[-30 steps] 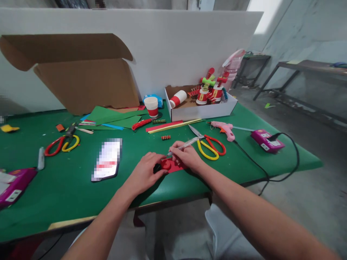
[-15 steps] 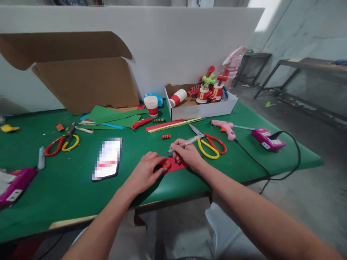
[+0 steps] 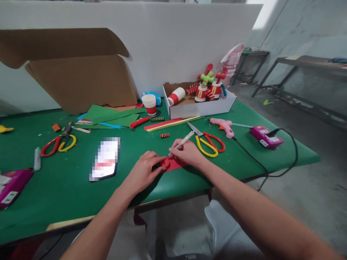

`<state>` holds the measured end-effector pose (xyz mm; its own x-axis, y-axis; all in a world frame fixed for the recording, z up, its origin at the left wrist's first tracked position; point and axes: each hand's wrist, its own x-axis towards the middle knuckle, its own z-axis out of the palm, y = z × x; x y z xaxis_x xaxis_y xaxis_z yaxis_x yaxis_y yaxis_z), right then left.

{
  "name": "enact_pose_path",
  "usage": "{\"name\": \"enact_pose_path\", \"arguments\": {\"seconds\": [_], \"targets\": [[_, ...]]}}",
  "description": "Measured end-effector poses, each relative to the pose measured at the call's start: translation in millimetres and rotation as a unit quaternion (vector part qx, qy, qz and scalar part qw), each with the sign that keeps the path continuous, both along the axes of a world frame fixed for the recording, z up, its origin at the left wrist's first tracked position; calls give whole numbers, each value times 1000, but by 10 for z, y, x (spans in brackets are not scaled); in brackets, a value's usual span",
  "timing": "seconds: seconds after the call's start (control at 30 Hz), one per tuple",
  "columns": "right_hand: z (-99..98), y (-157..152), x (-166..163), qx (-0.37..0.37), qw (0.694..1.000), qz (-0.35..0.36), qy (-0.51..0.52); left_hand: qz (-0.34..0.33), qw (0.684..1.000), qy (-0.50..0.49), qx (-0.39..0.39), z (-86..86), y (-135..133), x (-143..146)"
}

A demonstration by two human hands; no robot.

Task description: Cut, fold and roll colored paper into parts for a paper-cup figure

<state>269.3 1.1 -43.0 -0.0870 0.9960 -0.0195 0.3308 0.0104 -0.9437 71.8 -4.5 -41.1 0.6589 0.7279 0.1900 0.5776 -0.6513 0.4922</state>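
My left hand (image 3: 145, 171) presses a small red round piece (image 3: 166, 164) onto a red paper sheet (image 3: 175, 164) near the front edge of the green table (image 3: 67, 187). Its fingers are curled over the piece. My right hand (image 3: 187, 153) grips a light-coloured pen (image 3: 182, 141), with the tip down beside the round piece. A dark object shows just under my left fingertips; I cannot make out what it is.
Red-and-yellow scissors (image 3: 208, 141) lie right of my right hand, with a pink glue gun (image 3: 223, 125) and a purple box with a cable (image 3: 264, 135) beyond. A white box of paper-cup figures (image 3: 199, 101), a paper cup (image 3: 150, 104), green sheets (image 3: 114, 117), a phone (image 3: 105, 159), a second pair of scissors (image 3: 58, 142).
The pen in my right hand has shifted a little around the red round piece. My left hand stays on the piece. The view has drifted slightly.
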Motion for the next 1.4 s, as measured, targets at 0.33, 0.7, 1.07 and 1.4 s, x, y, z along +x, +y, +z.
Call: {"name": "enact_pose_path", "arguments": {"seconds": [0.33, 0.7, 1.07, 1.4], "targets": [[9, 62, -44, -13, 999, 28, -19, -1, 1000, 17, 3, 12, -3, 0], [64, 108, -97, -89, 996, 1, 33, -4, 999, 30, 14, 19, -3, 10], [103, -216, 7, 60, 996, 68, -2, 3, 1000, 23, 9, 10, -16, 23], [191, -328, 24, 116, 959, 143, -216, -2, 1000, -15, 18, 136, -37, -96]]}}
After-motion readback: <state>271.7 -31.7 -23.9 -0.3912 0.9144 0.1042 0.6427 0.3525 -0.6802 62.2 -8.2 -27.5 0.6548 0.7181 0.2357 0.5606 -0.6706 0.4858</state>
